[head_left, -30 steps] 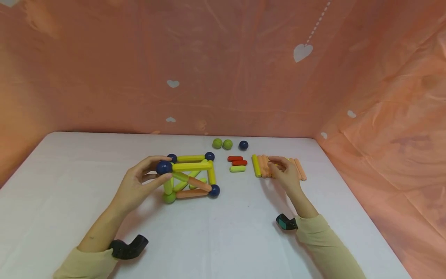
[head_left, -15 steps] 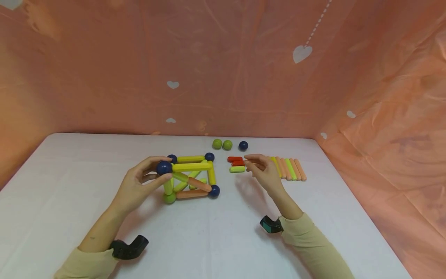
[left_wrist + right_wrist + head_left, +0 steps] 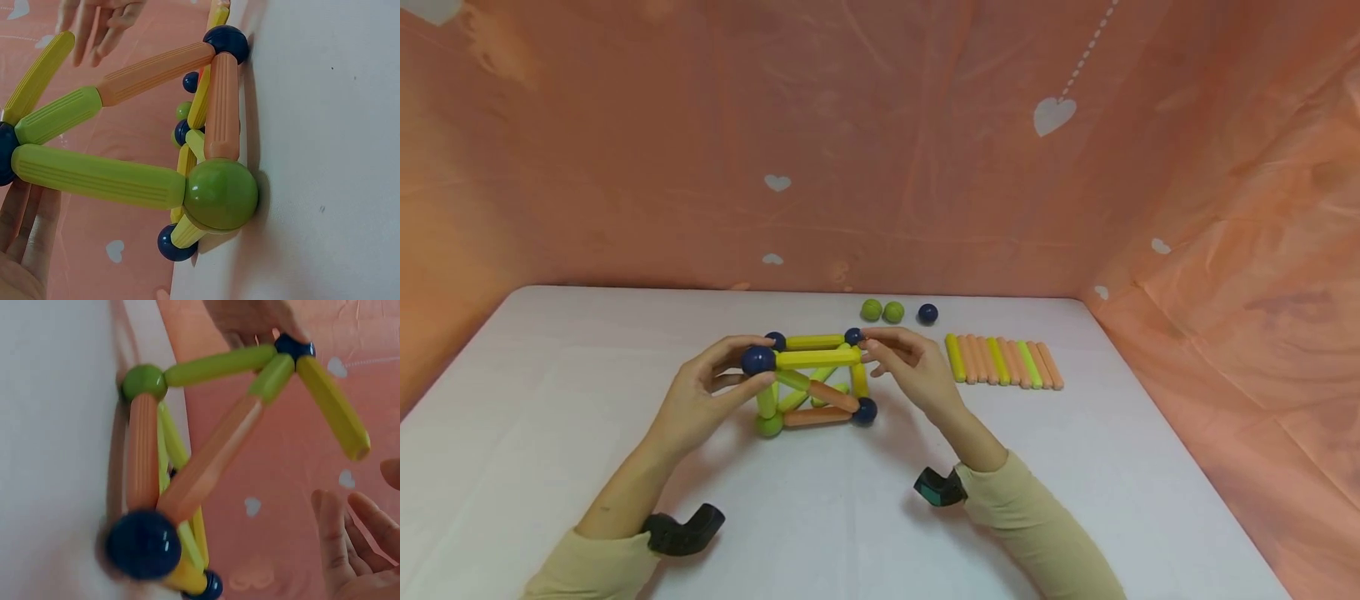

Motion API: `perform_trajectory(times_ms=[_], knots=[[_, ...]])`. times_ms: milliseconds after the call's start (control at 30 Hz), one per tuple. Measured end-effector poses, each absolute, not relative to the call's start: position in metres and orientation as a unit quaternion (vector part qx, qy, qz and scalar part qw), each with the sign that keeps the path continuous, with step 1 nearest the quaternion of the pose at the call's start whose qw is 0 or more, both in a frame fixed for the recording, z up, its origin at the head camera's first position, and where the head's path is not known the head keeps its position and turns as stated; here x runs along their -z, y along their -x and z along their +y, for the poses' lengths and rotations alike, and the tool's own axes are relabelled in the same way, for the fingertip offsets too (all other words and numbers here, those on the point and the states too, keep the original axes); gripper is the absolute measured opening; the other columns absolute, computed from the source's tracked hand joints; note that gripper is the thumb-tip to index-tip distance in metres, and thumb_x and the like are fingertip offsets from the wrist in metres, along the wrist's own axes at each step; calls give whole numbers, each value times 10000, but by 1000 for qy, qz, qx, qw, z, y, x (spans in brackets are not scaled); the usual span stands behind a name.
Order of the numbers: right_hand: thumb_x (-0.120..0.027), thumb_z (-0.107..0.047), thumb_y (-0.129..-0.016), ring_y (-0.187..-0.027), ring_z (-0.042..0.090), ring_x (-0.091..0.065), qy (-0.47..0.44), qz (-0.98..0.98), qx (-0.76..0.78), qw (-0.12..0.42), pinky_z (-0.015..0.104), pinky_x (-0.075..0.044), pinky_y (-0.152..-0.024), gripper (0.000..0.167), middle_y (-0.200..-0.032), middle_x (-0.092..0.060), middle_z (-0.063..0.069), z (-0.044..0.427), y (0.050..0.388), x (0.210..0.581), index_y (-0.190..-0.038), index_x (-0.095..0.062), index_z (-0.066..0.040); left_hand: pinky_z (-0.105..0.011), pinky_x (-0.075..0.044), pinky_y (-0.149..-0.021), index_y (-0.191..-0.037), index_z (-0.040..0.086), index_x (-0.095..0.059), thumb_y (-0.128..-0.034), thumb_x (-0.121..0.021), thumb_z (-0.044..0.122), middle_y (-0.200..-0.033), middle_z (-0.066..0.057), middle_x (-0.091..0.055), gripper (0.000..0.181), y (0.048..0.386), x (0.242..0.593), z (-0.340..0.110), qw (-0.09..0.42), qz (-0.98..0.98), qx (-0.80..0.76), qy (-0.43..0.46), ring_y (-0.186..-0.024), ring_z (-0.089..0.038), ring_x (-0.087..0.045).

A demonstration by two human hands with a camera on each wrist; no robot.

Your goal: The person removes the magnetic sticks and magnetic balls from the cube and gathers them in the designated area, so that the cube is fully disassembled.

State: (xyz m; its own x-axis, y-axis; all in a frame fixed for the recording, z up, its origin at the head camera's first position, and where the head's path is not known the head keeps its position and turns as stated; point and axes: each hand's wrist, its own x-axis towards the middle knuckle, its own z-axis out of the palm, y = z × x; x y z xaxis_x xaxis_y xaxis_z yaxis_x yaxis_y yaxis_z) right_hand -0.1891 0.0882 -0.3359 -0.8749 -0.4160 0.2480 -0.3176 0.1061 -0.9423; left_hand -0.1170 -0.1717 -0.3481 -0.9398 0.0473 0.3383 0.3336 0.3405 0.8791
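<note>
While the left hand point(image 3: 694, 398) pinches a navy ball point(image 3: 758, 361) on the stick frame point(image 3: 817, 415), left of centre in the head view, the right hand point(image 3: 917, 371), its fingers loosely extended, hangs just beside the yellow stick point(image 3: 816, 359). Farther back, a row of sticks point(image 3: 1003, 362) lies right of centre, and beyond sit two green balls point(image 3: 871, 310).

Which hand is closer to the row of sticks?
Right. The right hand is left of the row of sticks; the left hand is farther left, holding a blue ball.
</note>
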Motion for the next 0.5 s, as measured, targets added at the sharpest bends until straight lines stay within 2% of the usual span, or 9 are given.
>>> perform_trajectory(times_ms=[200, 400, 500], knots=[[-585, -79, -948, -845, 97, -643, 274, 725, 629, 68, 313, -569, -757, 272, -1174, -626, 251, 75, 184, 330, -1191, -622, 37, -95, -474, -855, -1237, 99, -593, -907, -667, 145, -1272, -84, -578, 341, 117, 348, -171, 128, -809, 562, 119, -1061, 13, -543], [-613, -86, -930, -853, 104, -631, 287, 726, 619, 90, 377, -569, -793, 277, -1203, -619, 218, 68, 181, 326, -1191, -627, 7, -88, -470, -852, -1242, 98, -589, -908, -667, 161, -1284, -96, -576, 349, 117, 347, -171, 123, -811, 560, 114, -1062, 23, -536], [-621, -69, -921, -875, 111, -624, 297, 723, 617, 97, 335, -565, -796, 274, -1188, -623, 200, 65, 179, 325, -1178, -626, 24, -90, -472, -849, -1238, 104, -591, -908, -668, 160, -1278, -98, -579, 344, 117, 347, -172, 123, -811, 560, 113, -1058, 20, -540]])
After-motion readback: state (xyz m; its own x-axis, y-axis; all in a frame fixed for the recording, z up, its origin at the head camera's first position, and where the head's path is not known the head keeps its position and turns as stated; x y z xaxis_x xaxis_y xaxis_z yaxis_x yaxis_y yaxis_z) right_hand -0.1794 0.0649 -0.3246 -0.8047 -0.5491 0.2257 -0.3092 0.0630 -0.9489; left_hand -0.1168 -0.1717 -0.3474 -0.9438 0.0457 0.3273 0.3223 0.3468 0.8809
